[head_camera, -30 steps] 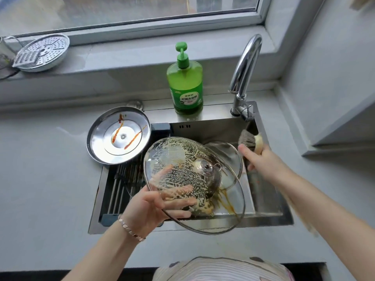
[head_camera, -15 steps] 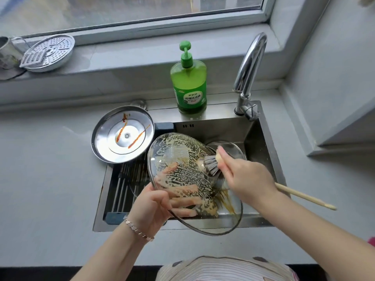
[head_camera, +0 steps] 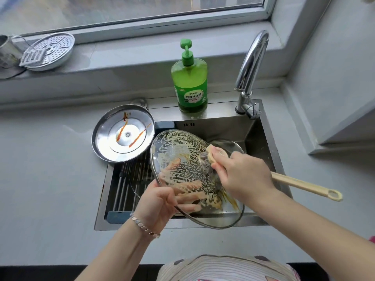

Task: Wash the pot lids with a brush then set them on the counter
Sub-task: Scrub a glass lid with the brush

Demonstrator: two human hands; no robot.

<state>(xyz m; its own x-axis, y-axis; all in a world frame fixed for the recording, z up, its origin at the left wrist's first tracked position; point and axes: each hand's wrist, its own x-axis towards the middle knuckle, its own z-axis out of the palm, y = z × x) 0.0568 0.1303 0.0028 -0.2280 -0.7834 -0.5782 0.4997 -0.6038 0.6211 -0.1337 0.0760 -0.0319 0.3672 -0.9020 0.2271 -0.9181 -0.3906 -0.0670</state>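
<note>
A large glass pot lid (head_camera: 182,159), smeared with yellowish sauce, is held tilted over the sink (head_camera: 261,130). My left hand (head_camera: 162,201) grips its lower left rim, fingers showing through the glass. My right hand (head_camera: 243,175) holds a wooden-handled brush (head_camera: 304,186) near its head, bristles pressed on the lid's right part. A steel lid (head_camera: 121,132) with red sauce streaks lies upside down on the sink's left corner. Another glass lid (head_camera: 229,145) sits in the sink behind the brush.
A green dish soap bottle (head_camera: 189,82) stands behind the sink beside the faucet (head_camera: 251,63). A roll-up drying rack (head_camera: 129,179) covers the sink's left part. A perforated steamer plate (head_camera: 48,50) and a metal cup (head_camera: 6,51) rest on the windowsill. Grey counter (head_camera: 44,169) surrounds the sink.
My right hand brought the brush from the sink's right edge onto the glass lid and moves it across the lid. My left hand keeps holding the lid.
</note>
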